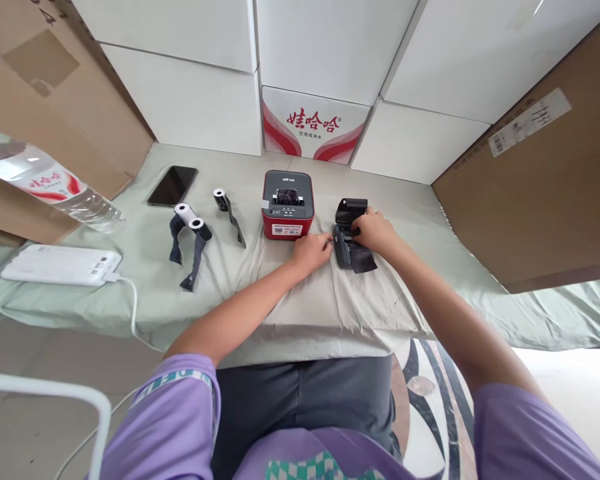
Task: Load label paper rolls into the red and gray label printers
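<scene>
A small black portable receipt printer lies on the cloth with its lid raised. From its front hangs a dark strip of paper. My right hand is closed on the printer at its right side, thumb in the open compartment and fingers by the lid; whatever lies under them is hidden. Close against the printer's left side, my left hand rests with curled fingers; what they hold, if anything, cannot be made out. Just behind that hand stands a red and black desktop printer, dark paper showing in its top.
Several paper rolls with dark tails, including a black one, lie left of the red printer. Farther left are a phone, a white power bank with a cable, and a water bottle. Cardboard boxes and white cartons border the cloth.
</scene>
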### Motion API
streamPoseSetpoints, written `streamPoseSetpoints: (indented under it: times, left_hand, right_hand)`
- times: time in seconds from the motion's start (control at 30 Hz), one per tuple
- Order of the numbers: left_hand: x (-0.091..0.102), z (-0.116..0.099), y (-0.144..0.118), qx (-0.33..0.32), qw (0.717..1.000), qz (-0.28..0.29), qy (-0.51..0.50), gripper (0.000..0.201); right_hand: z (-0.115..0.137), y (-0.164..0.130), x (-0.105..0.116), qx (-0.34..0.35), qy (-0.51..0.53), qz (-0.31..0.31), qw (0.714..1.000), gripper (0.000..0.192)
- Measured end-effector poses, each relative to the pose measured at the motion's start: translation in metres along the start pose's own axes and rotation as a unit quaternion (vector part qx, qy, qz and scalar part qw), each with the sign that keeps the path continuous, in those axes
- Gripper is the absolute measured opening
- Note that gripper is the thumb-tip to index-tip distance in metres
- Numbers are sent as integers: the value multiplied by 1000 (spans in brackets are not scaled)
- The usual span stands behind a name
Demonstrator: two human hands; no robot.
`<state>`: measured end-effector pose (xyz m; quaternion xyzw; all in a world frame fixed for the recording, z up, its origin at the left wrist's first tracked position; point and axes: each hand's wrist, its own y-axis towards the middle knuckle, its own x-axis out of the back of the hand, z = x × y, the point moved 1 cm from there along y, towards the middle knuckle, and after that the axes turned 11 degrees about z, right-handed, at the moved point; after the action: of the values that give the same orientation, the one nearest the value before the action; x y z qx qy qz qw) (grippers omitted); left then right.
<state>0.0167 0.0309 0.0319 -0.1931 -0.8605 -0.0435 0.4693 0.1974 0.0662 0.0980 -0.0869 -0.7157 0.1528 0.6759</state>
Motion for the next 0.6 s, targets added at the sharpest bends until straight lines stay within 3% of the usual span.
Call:
streamPoseSetpoints:
  times: [0.13,0.23,0.37,0.47,0.53,0.6]
  left_hand:
    - [0,1,0,2,1000,2,-4,37]
    - [-1,2,1,-6,1000,-2,-10,36]
    - [-3,5,3,-13,1000,-2,-18,35]
    - [-4,5,3,-9,1000,1,-24,35]
    - [-3,4,3,-11,1000,-1,-28,36]
    - [-2,2,3,-8,1000,1,-30,36]
  right_hand:
    - [-20,6,-3,71,59,-10,996,33]
    - [-41,9,3,126,116,-73,983,25]
    - [-57,-4,25,166,265,-143,939,32]
    - [-42,-28,47,240,405,-140,871,43]
    - [-15,-46,59,289,454,-133,832,43]
    - [23,-59,67,315,464,-149,814,38]
